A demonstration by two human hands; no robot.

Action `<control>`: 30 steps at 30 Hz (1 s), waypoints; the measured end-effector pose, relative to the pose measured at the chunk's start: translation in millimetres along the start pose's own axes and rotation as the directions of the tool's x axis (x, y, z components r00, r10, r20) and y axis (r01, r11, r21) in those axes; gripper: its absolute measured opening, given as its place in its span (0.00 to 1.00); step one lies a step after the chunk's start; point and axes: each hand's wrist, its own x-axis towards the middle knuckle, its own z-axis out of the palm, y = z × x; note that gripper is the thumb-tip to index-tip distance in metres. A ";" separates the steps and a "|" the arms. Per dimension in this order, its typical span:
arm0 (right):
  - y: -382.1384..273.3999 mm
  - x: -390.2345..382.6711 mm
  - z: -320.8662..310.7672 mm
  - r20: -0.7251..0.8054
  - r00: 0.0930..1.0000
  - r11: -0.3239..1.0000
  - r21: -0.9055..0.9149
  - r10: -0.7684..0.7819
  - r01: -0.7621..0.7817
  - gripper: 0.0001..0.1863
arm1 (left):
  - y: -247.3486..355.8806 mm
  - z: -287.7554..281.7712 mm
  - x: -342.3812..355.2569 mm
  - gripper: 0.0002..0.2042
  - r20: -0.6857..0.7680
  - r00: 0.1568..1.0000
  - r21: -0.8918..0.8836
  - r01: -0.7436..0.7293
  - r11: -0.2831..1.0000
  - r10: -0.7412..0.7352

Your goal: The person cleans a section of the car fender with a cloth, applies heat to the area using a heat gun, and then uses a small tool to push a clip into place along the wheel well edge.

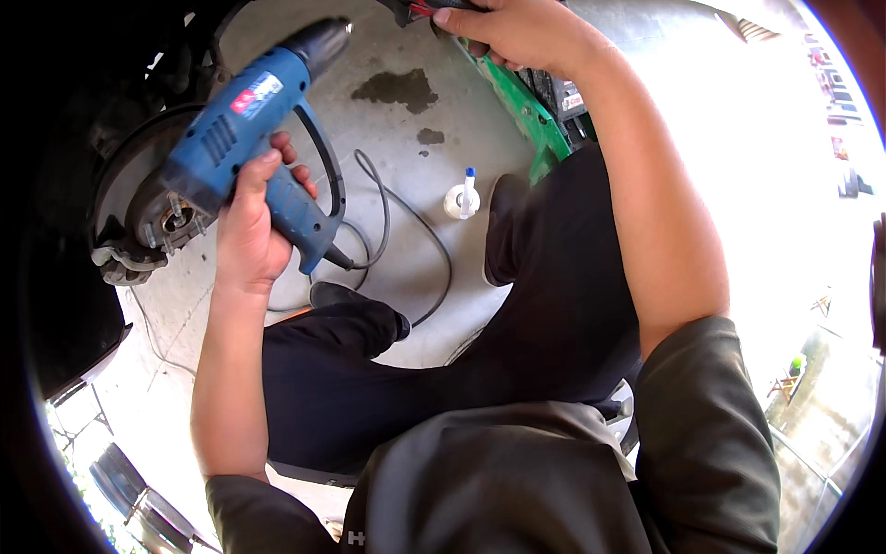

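Currently, left hand (251, 222) grips heat gun (242, 125), its axis toward 1:30; right hand (510, 32), at 2 o'clock, grips red-black item (422, 10).

The top edge crops 1 hand (512, 32) (the right).

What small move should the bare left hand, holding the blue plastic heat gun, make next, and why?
Perhaps the left hand should turn the blue plastic heat gun slightly rightward: its black tapered nozzle points up and right, apart from the thin red strands beside the bare right hand.
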 end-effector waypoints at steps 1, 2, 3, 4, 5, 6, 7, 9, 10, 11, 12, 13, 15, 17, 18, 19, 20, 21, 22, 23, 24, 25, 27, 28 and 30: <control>3.5 2.4 0.5 -0.001 1.000 1.000 -0.002 -0.001 0.001 0.24 | 4.1 1.3 -2.3 0.18 0.028 0.999 -0.062 -0.043 0.997 0.045; 6.9 4.1 2.3 -0.024 0.998 0.999 0.004 -0.054 0.054 0.24 | 4.0 1.9 -2.2 0.18 0.030 0.998 -0.064 -0.046 0.997 0.048; 10.4 5.7 2.5 -0.048 0.993 0.994 0.008 -0.106 0.107 0.25 | 2.8 2.3 -1.9 0.18 0.049 0.999 -0.020 -0.014 1.000 0.015; 3.2 4.2 0.7 -0.044 0.992 0.993 0.004 -0.115 0.115 0.25 | 1.0 0.7 -2.0 0.19 0.060 0.998 0.021 0.013 1.000 -0.015; -3.2 0.9 -1.5 0.015 1.000 0.998 0.052 0.019 -0.020 0.25 | -0.6 -0.7 -2.0 0.19 0.070 0.997 0.063 0.040 0.997 -0.045; -10.2 -1.6 -4.4 0.079 0.985 0.983 0.091 0.151 -0.158 0.25 | -2.0 -0.7 -0.4 0.20 0.022 0.997 0.090 0.076 0.993 -0.078; -14.5 -4.9 -6.7 0.083 0.986 0.984 0.090 0.147 -0.154 0.25 | -1.9 -2.5 0.0 0.20 0.018 0.997 0.088 0.075 0.993 -0.077; -20.0 -8.5 -10.2 0.095 0.988 0.992 0.022 0.122 -0.124 0.25 | -0.4 -9.8 0.4 0.20 -0.006 0.999 0.119 0.049 0.992 -0.049; -17.2 -9.0 -7.1 0.096 0.989 0.993 0.020 0.116 -0.118 0.25 | 1.0 -17.5 1.2 0.19 0.035 0.998 0.119 0.040 0.992 -0.045; -12.4 -7.2 -0.3 0.055 0.993 0.990 0.084 0.108 -0.112 0.25 | -0.8 -17.8 2.2 0.19 0.031 0.999 0.110 0.031 0.993 -0.035; -7.8 -5.5 5.5 0.015 0.995 0.984 0.147 0.101 -0.102 0.26 | -3.0 -17.8 3.1 0.16 0.030 0.999 0.138 0.023 0.990 -0.028; -4.5 -3.9 5.6 0.015 0.996 0.987 0.133 0.087 -0.088 0.26 | -4.8 -17.5 5.8 0.14 0.029 0.999 0.163 0.012 0.987 -0.017; -2.1 -3.8 4.6 0.009 0.996 0.989 0.116 0.090 -0.091 0.26 | -8.0 -25.0 7.8 0.12 -0.001 0.998 0.229 0.057 0.972 -0.058; -0.8 -3.9 5.8 0.026 0.995 0.988 0.119 0.100 -0.103 0.26 | -16.9 -30.8 12.7 0.16 -0.031 0.990 0.379 0.141 0.914 -0.140; 0.2 -2.6 5.1 0.030 0.994 0.988 0.110 0.110 -0.112 0.26 | -24.1 -30.8 11.4 0.17 -0.042 0.990 0.414 0.142 0.899 -0.137; -1.2 -2.5 5.5 0.032 0.992 0.986 0.113 0.120 -0.123 0.27 | -27.0 -33.6 11.1 0.17 -0.044 0.990 0.419 0.140 0.897 -0.134; -2.2 -2.5 5.5 0.030 0.993 0.985 0.119 0.118 -0.121 0.27 | -30.6 -36.1 11.6 0.18 -0.063 0.985 0.458 0.169 0.873 -0.158; -2.7 -2.8 5.5 0.023 0.994 0.988 0.109 0.109 -0.111 0.26 | -32.6 -38.3 11.8 0.19 -0.082 0.980 0.496 0.198 0.845 -0.182; -2.2 -4.0 5.1 0.013 0.994 0.989 0.099 0.105 -0.106 0.26 | -32.2 -35.8 9.6 0.20 -0.091 0.981 0.513 0.195 0.836 -0.173; -1.4 -4.0 5.5 0.006 0.994 0.988 0.107 0.111 -0.111 0.26 | -32.6 -35.0 9.0 0.20 -0.085 0.981 0.523 0.193 0.831 -0.174; -0.9 -3.0 6.4 0.002 0.995 0.991 0.095 0.099 -0.099 0.26 | -34.4 -34.3 9.4 0.21 -0.094 0.983 0.537 0.182 0.824 -0.155; -0.6 -1.6 6.9 -0.001 0.997 0.993 0.083 0.082 -0.082 0.26 | -36.1 -34.0 9.4 0.21 -0.106 0.985 0.550 0.169 0.818 -0.133; 2.5 -1.1 7.7 -0.014 0.998 0.995 0.073 0.064 -0.063 0.26 | -38.9 -38.3 12.0 0.23 -0.078 0.991 0.602 0.132 0.788 -0.106; 2.9 -1.2 7.8 -0.020 0.999 0.998 0.054 0.042 -0.040 0.25 | -39.4 -38.6 13.2 0.23 -0.088 0.990 0.621 0.143 0.771 -0.113; 3.9 -2.0 8.1 -0.008 1.000 0.998 0.066 0.018 -0.018 0.26 | -45.7 -43.5 18.3 0.23 -0.106 0.988 0.630 0.156 0.760 -0.115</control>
